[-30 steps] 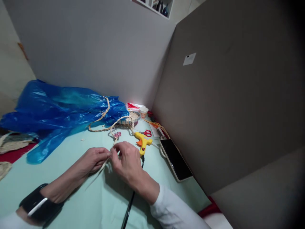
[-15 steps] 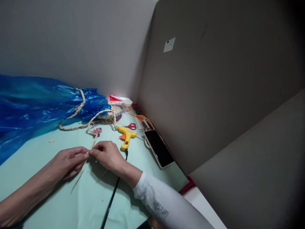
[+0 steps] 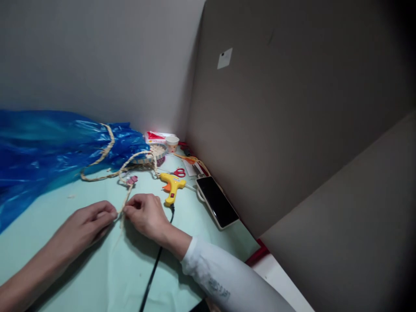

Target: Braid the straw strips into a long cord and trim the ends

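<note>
A pale braided straw cord (image 3: pixel 127 196) runs down from a pink clip (image 3: pixel 131 180) to my fingers. My left hand (image 3: pixel 92 221) pinches a strand at the lower end of the braid. Close beside it, my right hand (image 3: pixel 147 215) pinches the braid from the right, thumb against finger. Loose strand ends hang below the fingertips, blurred. Farther up, the cord loops back over the cloth toward a blue plastic bag (image 3: pixel 65 143), where a braided length crosses the bag. Exactly how the strands lie between my fingertips is hidden.
A yellow glue gun (image 3: pixel 173 186) with a black cable lies right of my hands. Red scissors (image 3: pixel 179 172), a paper cup (image 3: pixel 172 143), a round basket (image 3: pixel 157 151) and a phone (image 3: pixel 217 202) on a stand are near the wall. Pale green cloth (image 3: pixel 87 277) covers the table.
My hands have drawn slightly apart, the left shifting a little left. The loose strand ends now hang nearer the right fingertips. The view has shifted slightly.
</note>
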`<state>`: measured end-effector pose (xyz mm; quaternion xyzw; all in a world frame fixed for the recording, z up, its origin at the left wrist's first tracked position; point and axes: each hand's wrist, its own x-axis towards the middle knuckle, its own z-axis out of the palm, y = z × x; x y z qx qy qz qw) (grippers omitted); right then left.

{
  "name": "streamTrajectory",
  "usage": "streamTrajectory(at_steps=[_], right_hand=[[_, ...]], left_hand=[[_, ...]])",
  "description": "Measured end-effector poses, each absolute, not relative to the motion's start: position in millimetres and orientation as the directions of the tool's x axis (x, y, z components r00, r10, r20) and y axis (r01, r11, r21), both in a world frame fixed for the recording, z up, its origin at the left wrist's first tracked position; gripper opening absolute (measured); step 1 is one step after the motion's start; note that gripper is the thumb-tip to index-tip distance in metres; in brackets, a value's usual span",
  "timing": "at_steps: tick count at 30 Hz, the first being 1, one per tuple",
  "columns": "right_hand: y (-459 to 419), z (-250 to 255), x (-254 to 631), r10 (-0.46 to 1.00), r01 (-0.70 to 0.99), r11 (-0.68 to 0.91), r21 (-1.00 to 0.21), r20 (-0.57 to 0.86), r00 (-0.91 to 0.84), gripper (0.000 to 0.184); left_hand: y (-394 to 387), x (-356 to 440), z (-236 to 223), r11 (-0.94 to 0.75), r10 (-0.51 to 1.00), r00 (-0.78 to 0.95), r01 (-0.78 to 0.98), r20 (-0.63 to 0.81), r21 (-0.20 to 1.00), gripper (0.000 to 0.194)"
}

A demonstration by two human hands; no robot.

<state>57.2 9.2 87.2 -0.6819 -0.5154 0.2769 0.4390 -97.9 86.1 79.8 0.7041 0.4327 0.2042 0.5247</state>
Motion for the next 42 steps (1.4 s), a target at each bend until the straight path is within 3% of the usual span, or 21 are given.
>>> streamTrajectory(at_steps=[4, 8, 17, 27, 34, 38, 42], right_hand=[[8, 91, 57, 0.941, 0.403, -0.063, -0.913, 0.079, 0.328, 0.014], [9, 85, 59, 0.94, 0.293, -0.046, -0.955, 0.058, 0.336, 0.016], [14, 79, 57, 0.95, -0.117, -0.111, -0.987, -0.14, 0.278, 0.013], [9, 87, 56, 0.957, -0.192, -0.107, -0.976, -0.153, 0.247, 0.014], [11, 84, 56, 0.963, -0.177, -0.077, -0.981, -0.119, 0.24, 0.015], [11, 85, 56, 0.964, -0.156, -0.092, -0.983, -0.127, 0.235, 0.015], [9, 86, 56, 0.967, -0.101, -0.101, -0.99, -0.122, 0.224, 0.018]], left_hand=[[68, -87, 87, -0.054, 0.83, 0.528, 0.4, -0.182, 0.915, 0.039], [50, -81, 84, -0.152, 0.82, 0.56, 0.41, -0.117, 0.899, 0.037], [31, -75, 89, -0.558, 0.768, 0.64, 0.666, 0.006, 0.496, 0.028], [40, -82, 89, -0.62, 0.732, 0.679, 0.694, -0.05, 0.366, 0.036], [47, -88, 95, -0.558, 0.771, 0.637, 0.685, -0.013, 0.469, 0.032], [71, -96, 102, -0.388, 0.842, 0.539, 0.628, -0.017, 0.674, 0.041], [85, -98, 98, -0.118, 0.801, 0.569, 0.457, -0.188, 0.881, 0.05]])
